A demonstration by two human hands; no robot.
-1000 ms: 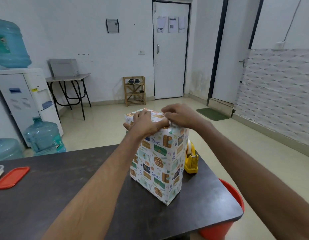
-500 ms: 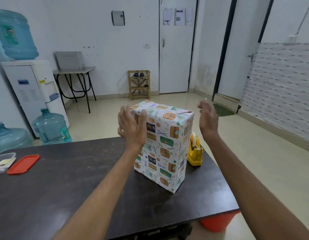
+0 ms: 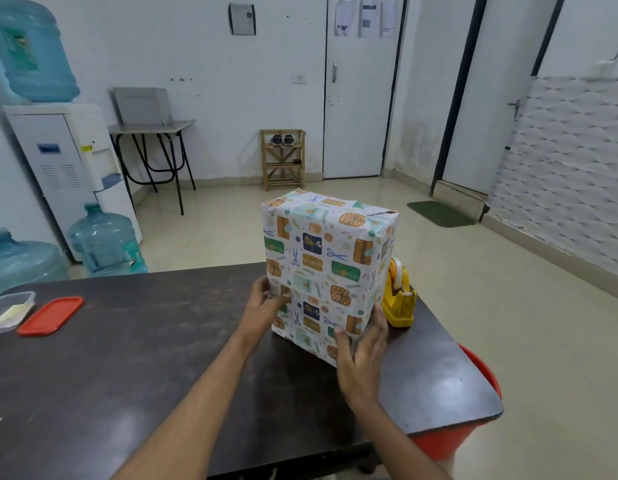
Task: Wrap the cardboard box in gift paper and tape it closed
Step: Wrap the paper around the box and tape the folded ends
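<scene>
The box (image 3: 330,271), fully covered in patterned gift paper, stood upright on the dark desk (image 3: 144,358), toward its far right side. Nearest the viewer, two forearms reached in. The right hand (image 3: 364,348) lay against the box's lower right corner, fingers fairly straight along the side and thumb on the front face. The left hand (image 3: 266,306) pressed the lower left edge, fingers loosely extended and slightly blurred. Neither hand closed around anything.

The box looked light and stiff, but its glossy paper was probably slippery and easy to crease or tear. Flat palms on opposite sides, low down, seemed the safest hold.

A yellow tape dispenser (image 3: 399,299) sat just beside the box on its right. Far left on the desk lay a red lid (image 3: 51,315) beside a clear container (image 3: 9,310). Beyond, water bottles (image 3: 103,237) stood on the floor.
</scene>
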